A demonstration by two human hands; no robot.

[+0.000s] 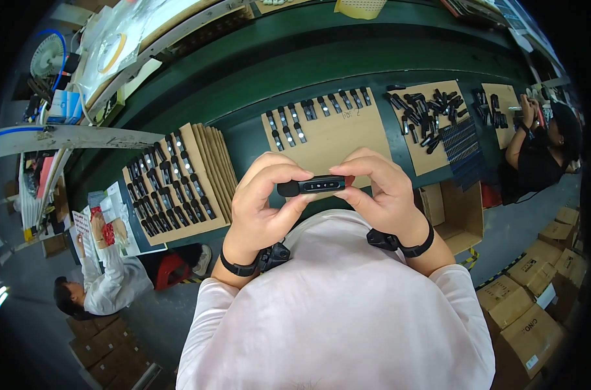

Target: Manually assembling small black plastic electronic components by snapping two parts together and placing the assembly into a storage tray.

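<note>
Head view: both hands' fingers point(289, 174) pinch black device point(311, 186); cardboard tray point(337, 136) behind.

A: What furniture fills the room?
B: A long dark green workbench point(256, 71) curving across the view, with flat brown cardboard sheets point(337, 133) on it.
A: And the floor?
B: Grey concrete floor point(155, 318), with stacked brown cardboard cartons point(526, 325) at right and a small white fan point(46, 57) upper left.

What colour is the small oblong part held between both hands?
Black, with a lighter strip along its face; the head view shows the oblong part between the left hand and right hand.
</note>
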